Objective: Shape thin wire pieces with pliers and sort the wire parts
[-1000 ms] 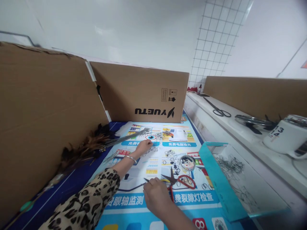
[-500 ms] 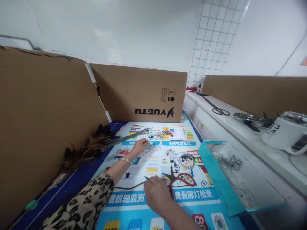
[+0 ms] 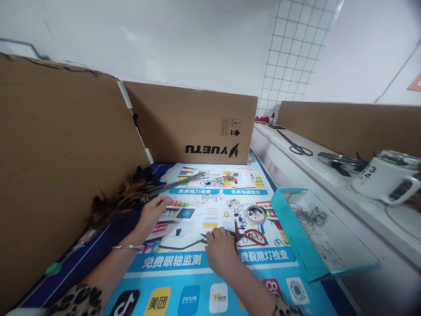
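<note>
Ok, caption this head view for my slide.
Left hand near brown feathers, right hand over a pointed tool by red-handled scissors, above a printed sheet.

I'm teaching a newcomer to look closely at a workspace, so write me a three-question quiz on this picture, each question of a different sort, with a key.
1. True or false: the white mug stands on the white ledge.
2. Which is nearer the red-handled scissors: the left hand or the right hand?
3. Fill in the blank: the large word printed upside down on the cardboard panel straight ahead is ____.

Key:
1. True.
2. The right hand.
3. YUETU.
</note>
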`<state>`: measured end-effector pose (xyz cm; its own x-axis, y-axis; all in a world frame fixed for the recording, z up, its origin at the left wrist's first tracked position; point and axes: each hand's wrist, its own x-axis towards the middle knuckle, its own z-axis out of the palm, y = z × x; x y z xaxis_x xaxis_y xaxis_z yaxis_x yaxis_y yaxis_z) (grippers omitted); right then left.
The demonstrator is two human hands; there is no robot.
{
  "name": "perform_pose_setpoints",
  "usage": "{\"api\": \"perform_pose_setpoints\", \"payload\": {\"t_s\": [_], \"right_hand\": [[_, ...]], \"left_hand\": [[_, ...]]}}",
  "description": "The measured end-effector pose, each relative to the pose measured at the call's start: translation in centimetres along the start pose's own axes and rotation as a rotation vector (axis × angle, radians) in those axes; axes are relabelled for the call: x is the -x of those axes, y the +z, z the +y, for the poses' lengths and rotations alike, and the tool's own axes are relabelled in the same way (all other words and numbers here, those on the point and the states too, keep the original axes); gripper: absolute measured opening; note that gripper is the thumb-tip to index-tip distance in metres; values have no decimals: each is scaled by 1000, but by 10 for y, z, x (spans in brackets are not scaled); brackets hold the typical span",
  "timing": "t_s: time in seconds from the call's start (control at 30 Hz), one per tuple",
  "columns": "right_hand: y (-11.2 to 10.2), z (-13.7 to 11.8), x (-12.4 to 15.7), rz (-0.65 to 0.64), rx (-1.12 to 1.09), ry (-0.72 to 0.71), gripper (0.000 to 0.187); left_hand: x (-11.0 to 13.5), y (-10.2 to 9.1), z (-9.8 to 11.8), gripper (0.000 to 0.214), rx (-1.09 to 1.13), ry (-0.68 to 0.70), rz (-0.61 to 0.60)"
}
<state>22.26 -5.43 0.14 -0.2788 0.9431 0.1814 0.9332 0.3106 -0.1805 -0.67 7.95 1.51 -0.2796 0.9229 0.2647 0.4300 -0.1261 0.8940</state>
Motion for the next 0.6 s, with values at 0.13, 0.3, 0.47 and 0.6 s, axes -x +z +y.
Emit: {"api": "perform_pose_setpoints", "payload": {"t_s": [0.13,0.3,0.47,0.6], "right_hand": [[3,1,-4,-43,48,-16,21],[6,1,-5,-9,60,-44,20],[8,-2,-4,4,41,-80,24],[-1,-4,-5,-14,17,-51,22]], "left_hand": [[2,-20,-12,35,24,-29,34],[1,-27,-36,35,34,-67,114],[0,-24,-61,37,19,-86,71],[-3,-25,-70,37,7,-60,55]]}}
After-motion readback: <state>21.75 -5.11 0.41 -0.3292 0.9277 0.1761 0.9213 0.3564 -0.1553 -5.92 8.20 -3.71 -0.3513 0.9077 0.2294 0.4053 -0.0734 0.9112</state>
